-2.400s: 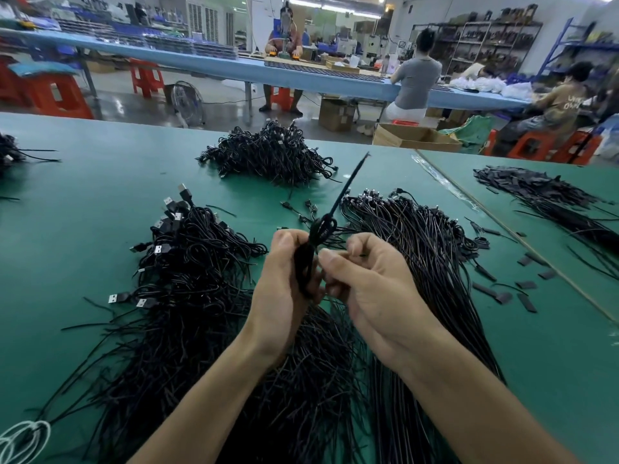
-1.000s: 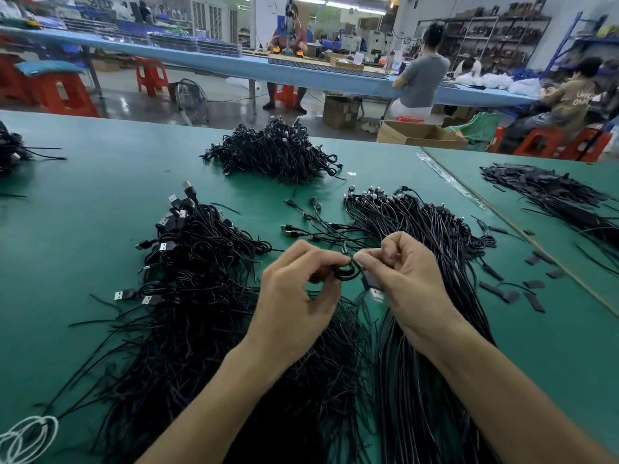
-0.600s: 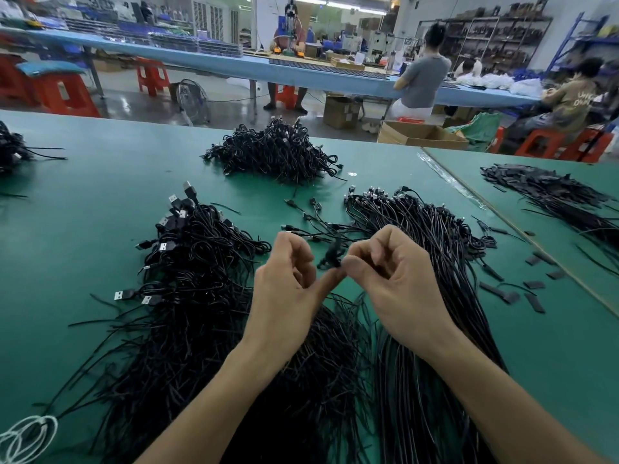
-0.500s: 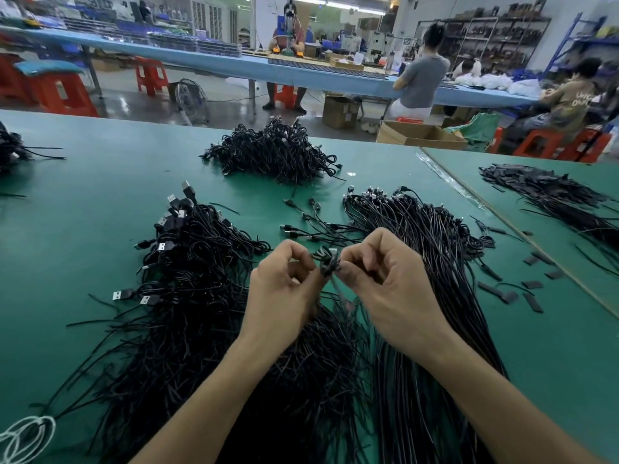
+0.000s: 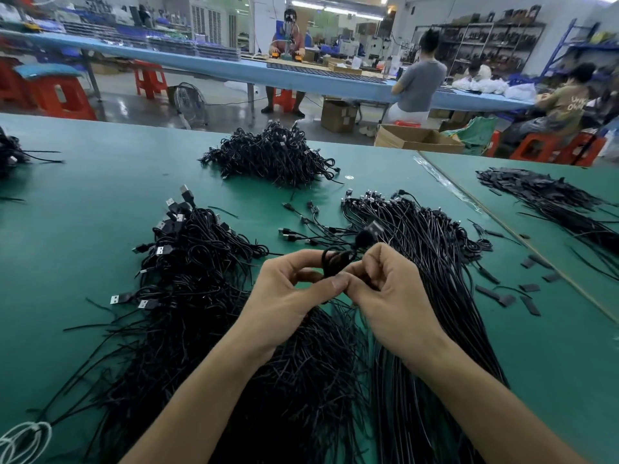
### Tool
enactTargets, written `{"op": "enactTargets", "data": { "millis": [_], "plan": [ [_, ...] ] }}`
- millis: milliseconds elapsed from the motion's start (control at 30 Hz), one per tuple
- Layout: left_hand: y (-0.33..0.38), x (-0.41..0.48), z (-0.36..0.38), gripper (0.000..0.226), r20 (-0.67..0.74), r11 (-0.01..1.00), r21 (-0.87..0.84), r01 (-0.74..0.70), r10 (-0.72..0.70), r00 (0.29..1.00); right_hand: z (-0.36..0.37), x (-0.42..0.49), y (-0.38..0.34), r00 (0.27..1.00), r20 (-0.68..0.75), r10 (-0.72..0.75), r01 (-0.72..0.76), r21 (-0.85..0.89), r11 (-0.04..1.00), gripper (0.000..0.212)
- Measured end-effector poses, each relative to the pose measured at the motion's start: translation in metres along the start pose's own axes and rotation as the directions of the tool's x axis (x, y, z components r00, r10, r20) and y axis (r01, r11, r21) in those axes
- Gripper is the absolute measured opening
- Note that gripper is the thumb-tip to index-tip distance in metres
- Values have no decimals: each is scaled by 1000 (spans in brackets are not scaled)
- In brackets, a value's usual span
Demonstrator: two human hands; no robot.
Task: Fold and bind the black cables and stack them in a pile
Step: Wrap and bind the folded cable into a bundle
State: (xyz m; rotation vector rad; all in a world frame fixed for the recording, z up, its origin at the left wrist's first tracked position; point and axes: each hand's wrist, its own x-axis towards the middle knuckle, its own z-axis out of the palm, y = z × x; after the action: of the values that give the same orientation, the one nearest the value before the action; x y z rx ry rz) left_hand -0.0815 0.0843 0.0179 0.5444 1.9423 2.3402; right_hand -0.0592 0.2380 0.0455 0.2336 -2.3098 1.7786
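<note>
Both hands meet above the green table [image 5: 83, 202] and hold one small folded black cable [image 5: 335, 261]. My left hand [image 5: 284, 296] pinches its coiled loops between thumb and fingers. My right hand [image 5: 385, 289] has its fingers curled round the other side, where a connector end [image 5: 370, 229] sticks up. A heap of bound cables [image 5: 274, 159] lies at the far middle. Loose straight cables [image 5: 418, 249] run along the right, and a tangled mass with USB plugs [image 5: 187, 256] lies on the left and under my forearms.
Short black tie strips [image 5: 505, 298] are scattered at the right, near the seam to a second table holding more black strips [image 5: 552, 199]. Another dark cable bundle [image 5: 10, 155] sits at the far left edge. People work at a blue bench [image 5: 301, 75] beyond.
The long upright cable has been wound down into a small coil between both hands. The hands have stayed close together, turning and pinching the bundle.
</note>
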Motion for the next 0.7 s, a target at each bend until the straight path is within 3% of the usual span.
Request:
{"op": "enactTargets", "data": {
  "millis": [133, 267, 333, 400, 500, 567, 633, 700],
  "plan": [
    [-1, 4, -7, 19, 29, 980, 142, -140, 138, 990, -1, -1, 0, 993, 30, 116, -120, 202, 972, 36],
    [-4, 7, -13, 23, 83, 911, 275, -308, 297, 951, 2, 0, -1, 957, 116, 266, -286, 530, 798, 37],
    [-6, 6, -15, 16, 101, 888, 324, -325, 309, 945, 3, 1, 3, 914, 187, 359, -394, 609, 688, 35],
    [-8, 6, -18, 15, 84, 895, 369, -250, 236, 968, 1, 4, 9, 885, 233, 404, -461, 572, 679, 34],
    [-11, 9, -27, 20, -32, 910, 405, -90, 113, 993, -5, 9, 20, 904, 209, 374, -421, 277, 863, 26],
    [-11, 13, -40, 27, -190, 921, 389, -4, 85, 978, -13, 13, 35, 939, 88, 331, -312, -177, 933, 15],
    [-11, 17, -56, 35, -362, 950, 307, 58, 60, 930, -27, 17, 54, 964, -29, 263, -223, -622, 751, 19],
    [-13, 19, -71, 43, -487, 965, 248, 83, 50, 872, -40, 20, 71, 958, -95, 269, -231, -814, 533, 35]
  ]
}}
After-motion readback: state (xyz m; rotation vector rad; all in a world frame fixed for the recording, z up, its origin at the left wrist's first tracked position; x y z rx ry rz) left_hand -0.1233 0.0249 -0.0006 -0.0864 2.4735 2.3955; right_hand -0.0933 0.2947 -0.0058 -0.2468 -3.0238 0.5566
